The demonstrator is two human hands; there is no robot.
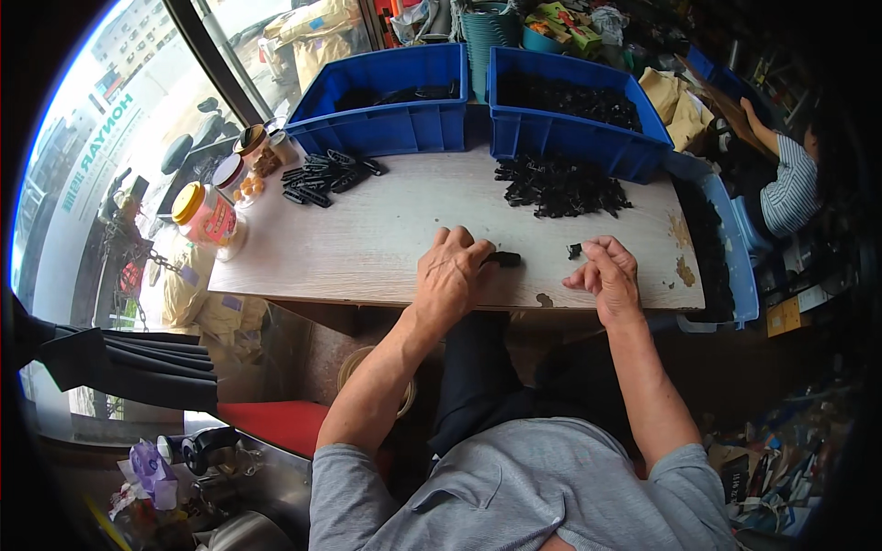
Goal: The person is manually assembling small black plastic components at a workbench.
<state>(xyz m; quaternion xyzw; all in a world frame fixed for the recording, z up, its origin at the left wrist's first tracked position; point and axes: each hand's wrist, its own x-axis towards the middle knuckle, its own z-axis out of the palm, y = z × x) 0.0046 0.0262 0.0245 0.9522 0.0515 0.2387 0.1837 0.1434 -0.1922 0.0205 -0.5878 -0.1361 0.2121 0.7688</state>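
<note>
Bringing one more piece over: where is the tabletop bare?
Free: pale wood-grain tabletop left of the left hand, and between the black long-piece heap and black small-piece heap. Crowded: far edge, with blue plastic bins; left edge, with clear lidded jars.

The head-worn wide view looks down on both hands [448,274].

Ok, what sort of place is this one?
Probably a small workshop: blue bins line the far side of the worktable, and a heap of small black parts lies on it.
</note>
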